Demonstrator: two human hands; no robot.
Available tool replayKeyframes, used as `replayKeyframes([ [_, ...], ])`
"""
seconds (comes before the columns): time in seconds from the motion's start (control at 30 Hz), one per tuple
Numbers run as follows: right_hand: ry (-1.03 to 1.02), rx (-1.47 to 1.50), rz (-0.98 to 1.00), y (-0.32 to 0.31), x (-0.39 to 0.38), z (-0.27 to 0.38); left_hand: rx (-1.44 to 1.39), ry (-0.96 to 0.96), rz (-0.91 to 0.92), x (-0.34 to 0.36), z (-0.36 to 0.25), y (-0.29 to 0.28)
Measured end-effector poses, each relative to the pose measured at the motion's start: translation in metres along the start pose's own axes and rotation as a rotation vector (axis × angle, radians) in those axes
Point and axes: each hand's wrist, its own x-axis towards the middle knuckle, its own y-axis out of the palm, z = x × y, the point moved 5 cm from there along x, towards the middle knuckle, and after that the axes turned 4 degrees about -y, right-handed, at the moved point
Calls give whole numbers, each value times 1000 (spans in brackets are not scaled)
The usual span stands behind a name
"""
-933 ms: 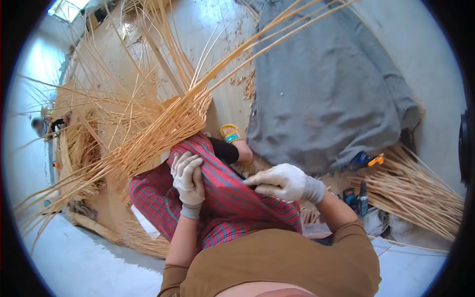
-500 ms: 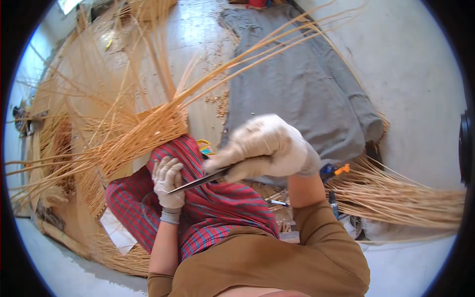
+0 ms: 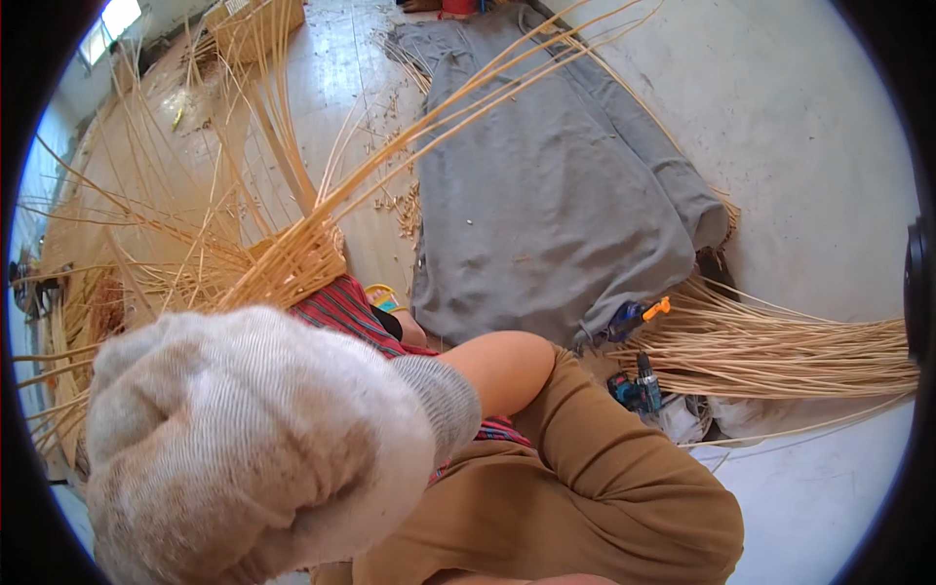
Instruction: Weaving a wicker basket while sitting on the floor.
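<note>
Curled right hand [image 3: 255, 450] at eight o'clock, in smudged, ribbed knit glove [image 3: 268, 409]; cannot tell whether grasping anything. Left hand hidden, state impossible to tell. Between nine and ten o'clock, woven wicker [image 3: 300, 263] with long splayed rods [image 3: 353, 191], against checked red cloth [image 3: 339, 308]. Creased grey cloth [image 3: 556, 195] towards one o'clock.

grey cloth [image 3: 551, 185], rumpled | blue-and-orange tool [image 3: 627, 320] by its edge | drill [image 3: 644, 383] nearby

Left hand and most red cloth [image 3: 341, 308] hidden behind gloved right hand [image 3: 249, 444]
</note>
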Motion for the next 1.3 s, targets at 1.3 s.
replayKeyframes([
  [1.3, 309, 774, 145, 64, 3, -47, -93, -39, -109, 28, -31, -19],
])
